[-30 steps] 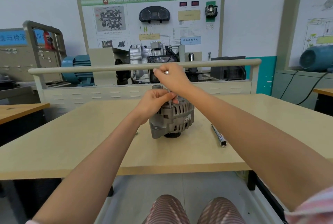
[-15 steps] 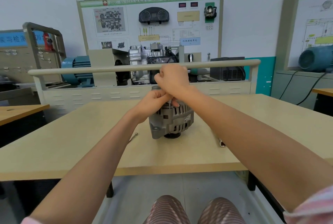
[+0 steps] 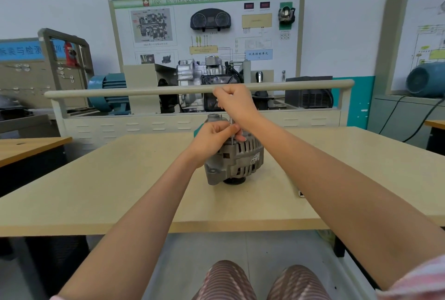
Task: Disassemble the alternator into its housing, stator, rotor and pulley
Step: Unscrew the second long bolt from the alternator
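Note:
A grey slotted alternator (image 3: pixel 237 161) stands on the beige table (image 3: pixel 120 191), with its dark pulley (image 3: pixel 234 181) underneath. A thin metal tool shaft (image 3: pixel 231 131) rises upright from its top. My right hand (image 3: pixel 234 104) grips the upper end of that tool in a fist. My left hand (image 3: pixel 214 137) rests on the alternator's top, and its fingers pinch the shaft low down. The tool's tip and the alternator's top face are hidden by my hands.
My right forearm hides most of a metal socket bar (image 3: pixel 301 193) lying on the table to the right of the alternator. Behind the table stands a training bench with a rail (image 3: pixel 144 92), a gearbox and blue motors. Another table (image 3: pixel 29 147) is at left.
My right fist has turned on the tool's top and dropped slightly. My right forearm now covers the socket bar. My left hand stays on the shaft and the alternator has not moved.

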`<state>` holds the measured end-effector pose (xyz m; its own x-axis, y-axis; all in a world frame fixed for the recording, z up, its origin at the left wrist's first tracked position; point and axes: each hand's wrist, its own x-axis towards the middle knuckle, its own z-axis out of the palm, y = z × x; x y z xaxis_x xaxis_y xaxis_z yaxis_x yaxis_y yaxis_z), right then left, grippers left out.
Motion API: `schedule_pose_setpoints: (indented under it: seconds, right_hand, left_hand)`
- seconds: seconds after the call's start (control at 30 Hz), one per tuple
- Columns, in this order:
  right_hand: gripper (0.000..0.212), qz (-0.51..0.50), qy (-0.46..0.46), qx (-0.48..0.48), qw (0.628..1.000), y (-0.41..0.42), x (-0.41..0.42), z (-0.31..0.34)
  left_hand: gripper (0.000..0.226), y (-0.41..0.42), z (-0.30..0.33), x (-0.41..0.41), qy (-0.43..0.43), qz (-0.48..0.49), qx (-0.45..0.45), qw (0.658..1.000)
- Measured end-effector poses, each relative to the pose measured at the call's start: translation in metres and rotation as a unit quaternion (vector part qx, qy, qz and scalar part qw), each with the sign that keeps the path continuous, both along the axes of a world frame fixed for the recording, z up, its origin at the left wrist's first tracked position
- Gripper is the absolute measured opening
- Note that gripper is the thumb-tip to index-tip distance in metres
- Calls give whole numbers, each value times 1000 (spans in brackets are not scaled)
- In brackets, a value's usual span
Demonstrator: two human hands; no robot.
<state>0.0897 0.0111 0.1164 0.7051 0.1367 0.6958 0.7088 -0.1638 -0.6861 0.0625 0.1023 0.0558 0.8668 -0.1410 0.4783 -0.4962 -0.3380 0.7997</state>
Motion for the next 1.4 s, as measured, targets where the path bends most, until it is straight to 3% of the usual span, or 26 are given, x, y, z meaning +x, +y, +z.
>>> schedule_pose_setpoints:
  seconds: [0.2,0.27,0.3,0.37,0.4,0.47,0.57,0.67,0.83,0.93,1.1,1.23,1.3,1.4]
  right_hand:
    - [49,-32,-45,-13,998,-3,-6,-1]
    - [47,-108,-98,-78,986,-1,-7,-2]
    - [43,-190,-137,-145,961,0,-8,-2]
    - [29,-366,-185,-285,866,4,-9,-2]
    - [22,-419,-188,-331,825,5,-11,-2]
    - [17,-455,-185,-375,786,8,-15,-2]
    - [22,-424,-195,-352,811,8,-17,-3]
    - [28,-350,-191,-278,874,8,-16,-2]
    - [48,-120,-128,-111,978,-2,-8,-1]
    - [48,-11,-49,-20,999,-4,-5,0]
    - [51,53,51,63,995,2,-4,6]
    - [46,-44,-58,-21,997,-1,-6,-1]
    - [44,-166,-146,-115,969,-1,-6,-5]
    - [23,-353,-218,-250,875,0,-8,-7]
  left_hand:
    - [28,-2,0,0,-3,14,5,1000]
    - [28,-2,-1,0,-4,16,-5,1000]
    - [28,-1,-2,0,-4,22,-9,1000]
    - [29,-1,-2,1,6,50,-15,999]
    - [28,-1,-2,3,13,63,-13,998]
    - [26,-1,-2,4,21,74,-11,997]
    - [29,1,-1,4,22,69,-17,997]
    - [25,1,0,3,20,39,-17,999]
    - [21,0,1,1,13,-7,-7,1000]
    - [27,-1,2,2,24,0,-3,1000]
    - [28,-1,2,0,32,0,-18,999]
    - [25,-1,1,-1,16,-3,-20,1000]
    - [27,-1,1,-2,14,0,-18,1000]
    - [32,0,0,2,17,37,-28,999]
